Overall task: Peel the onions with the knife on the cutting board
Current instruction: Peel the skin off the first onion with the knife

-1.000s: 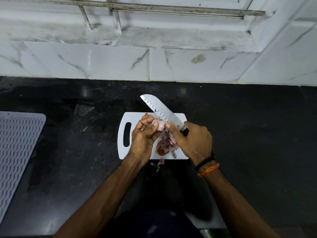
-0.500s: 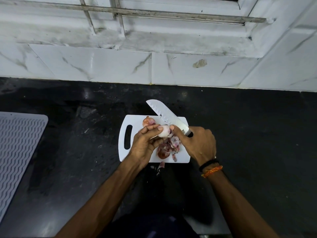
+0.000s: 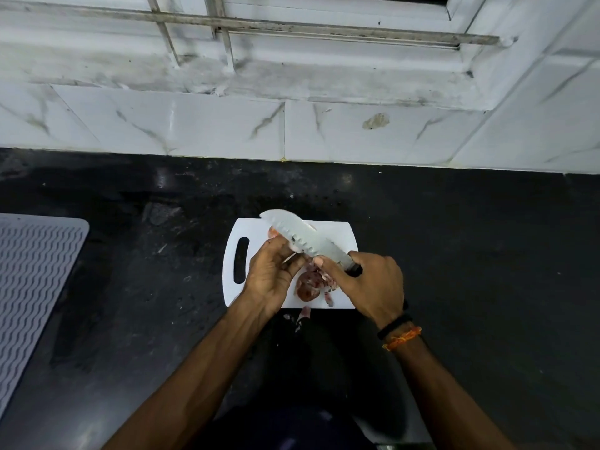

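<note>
Mat [image 3: 35, 287]: one grey ribbed mat is lying at the far left edge of the black bench [image 3: 130, 319].
Cutting board [image 3: 256, 232]: one white board with a slot handle on its left side is lying flat on the bench, in front of the marble-tiled wall [image 3: 194, 125].
Left hand [image 3: 271, 277]: it is reaching over the board's left half, back of the hand towards the camera, fingers curling round one small pale onion [image 3: 294, 246] that is mostly hidden behind the blade.
Second onion [image 3: 272, 233]: one reddish onion is peeking out on the board's far side, partly hidden by the blade.
Knife [image 3: 300, 237]: one broad dimpled blade is slanting from the board's far left edge down to the right, blurred with motion and lying against the held onion.
Peels [image 3: 311, 284]: a loose heap of reddish skins is sitting on the board's near edge between the two hands; a few scraps [image 3: 303, 315] are lying on the bench just off that edge.
Right hand [image 3: 373, 287]: its fingers are clenching the knife handle, thumb stretching along the blade's base.
Wristbands [image 3: 397, 332]: one black and one orange band are circling the right wrist.
</note>
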### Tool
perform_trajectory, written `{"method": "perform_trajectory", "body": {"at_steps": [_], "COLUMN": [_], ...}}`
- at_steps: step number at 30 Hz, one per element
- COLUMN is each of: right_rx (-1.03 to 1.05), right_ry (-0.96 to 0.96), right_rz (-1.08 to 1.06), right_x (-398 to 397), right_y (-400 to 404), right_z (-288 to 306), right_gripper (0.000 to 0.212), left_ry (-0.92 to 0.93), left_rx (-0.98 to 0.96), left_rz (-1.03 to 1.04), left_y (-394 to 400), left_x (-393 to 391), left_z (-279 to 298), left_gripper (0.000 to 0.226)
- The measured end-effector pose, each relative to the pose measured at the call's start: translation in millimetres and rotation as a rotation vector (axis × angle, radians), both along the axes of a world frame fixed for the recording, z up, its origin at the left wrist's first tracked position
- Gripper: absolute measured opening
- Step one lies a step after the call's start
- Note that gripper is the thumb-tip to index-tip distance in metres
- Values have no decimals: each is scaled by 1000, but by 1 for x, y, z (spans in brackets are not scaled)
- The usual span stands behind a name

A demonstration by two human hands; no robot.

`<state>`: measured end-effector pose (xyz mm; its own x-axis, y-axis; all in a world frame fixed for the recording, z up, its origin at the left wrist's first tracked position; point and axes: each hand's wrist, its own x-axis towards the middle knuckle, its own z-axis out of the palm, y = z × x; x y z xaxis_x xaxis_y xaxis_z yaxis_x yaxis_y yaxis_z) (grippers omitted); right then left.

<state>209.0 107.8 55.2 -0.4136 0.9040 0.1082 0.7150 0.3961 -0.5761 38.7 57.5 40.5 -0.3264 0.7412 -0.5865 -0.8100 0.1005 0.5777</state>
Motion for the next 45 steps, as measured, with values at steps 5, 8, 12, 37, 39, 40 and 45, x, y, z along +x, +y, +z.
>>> {"method": "perform_trajectory", "body": {"at_steps": [5, 8, 12, 37, 39, 40, 45], "right_rx": [-85, -147, -166, -397, -463, -484, -566], "right_ry": [-37, -44, -78, -50, 46, 77, 175], "right_rz": [-102, -136, -182, -251, -224, -212, -197], "right_x": [4, 5, 2, -1, 0, 0, 0], "right_y": [9, 11, 11, 15, 16, 16, 11], "right_z": [-2, -1, 7, 8, 9, 10, 14], "right_gripper": [80, 86, 70, 60, 51, 46, 35], "left_ry": [-52, -56, -57, 10, 75, 117, 226], "left_rx": [14, 6, -4, 177, 225, 236, 340], "left_rz": [-6, -4, 11, -36, -48, -60, -147], "left_y": [-1, -1, -2, -3, -4, -4, -9], "left_x": [0, 0, 1, -1, -2, -2, -5], "left_z": [3, 2, -1, -9, -13, -14, -14], "left_gripper": [20, 19, 23, 39, 48, 54, 66]}}
